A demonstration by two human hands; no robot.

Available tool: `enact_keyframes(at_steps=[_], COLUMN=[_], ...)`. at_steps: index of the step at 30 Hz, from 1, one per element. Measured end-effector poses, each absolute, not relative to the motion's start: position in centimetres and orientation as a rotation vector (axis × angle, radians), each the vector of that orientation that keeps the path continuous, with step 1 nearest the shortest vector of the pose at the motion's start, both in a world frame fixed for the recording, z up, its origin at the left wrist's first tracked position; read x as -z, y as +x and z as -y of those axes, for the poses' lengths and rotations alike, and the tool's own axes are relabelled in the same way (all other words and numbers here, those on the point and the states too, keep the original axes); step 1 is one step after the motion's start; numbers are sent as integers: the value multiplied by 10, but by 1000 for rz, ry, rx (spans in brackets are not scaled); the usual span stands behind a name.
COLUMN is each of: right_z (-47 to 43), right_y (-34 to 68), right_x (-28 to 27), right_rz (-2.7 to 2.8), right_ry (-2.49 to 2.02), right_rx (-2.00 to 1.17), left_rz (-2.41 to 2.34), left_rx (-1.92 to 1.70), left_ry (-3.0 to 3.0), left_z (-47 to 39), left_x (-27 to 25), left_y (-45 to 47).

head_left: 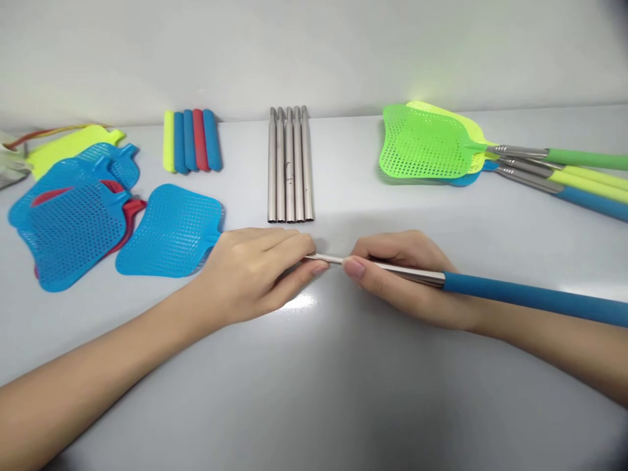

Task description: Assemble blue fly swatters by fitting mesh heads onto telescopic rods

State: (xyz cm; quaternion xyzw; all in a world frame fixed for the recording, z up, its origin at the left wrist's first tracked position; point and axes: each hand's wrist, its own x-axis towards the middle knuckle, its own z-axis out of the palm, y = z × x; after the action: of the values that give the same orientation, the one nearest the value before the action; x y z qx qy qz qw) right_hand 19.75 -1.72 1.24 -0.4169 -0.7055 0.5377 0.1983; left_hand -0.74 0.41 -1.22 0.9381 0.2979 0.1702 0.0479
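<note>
Between my hands lies a thin metal telescopic rod (417,273) with a blue grip (530,296) on its right part. My right hand (407,275) is closed around the metal just left of the grip, thumb on top. At the rod's narrow left end, my left hand (267,268) pinches the tip, which its fingers partly hide. A blue fly swatter head (171,230) lies flat beside my left hand, its neck partly behind the knuckles; I cannot tell whether they touch.
More blue, red and yellow swatter heads (78,229) overlap at the left. Several coloured grips (192,140) and several metal tubes (290,167) lie in rows at the back. Fly swatters with handles, a green one (426,144) on top, are stacked at the right. A wall (314,52) stands behind.
</note>
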Motion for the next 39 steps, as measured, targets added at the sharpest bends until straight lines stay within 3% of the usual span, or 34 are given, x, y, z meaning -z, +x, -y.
enact_keyframes(at_steps=[39], right_z=[18], right_y=[197], right_x=[-11], right_rz=[1995], right_ry=[-1245], right_rx=[-1410], left_rz=[-977], left_rx=[-459], left_ry=[2825], left_z=[-4], left_x=[13], left_y=[-7])
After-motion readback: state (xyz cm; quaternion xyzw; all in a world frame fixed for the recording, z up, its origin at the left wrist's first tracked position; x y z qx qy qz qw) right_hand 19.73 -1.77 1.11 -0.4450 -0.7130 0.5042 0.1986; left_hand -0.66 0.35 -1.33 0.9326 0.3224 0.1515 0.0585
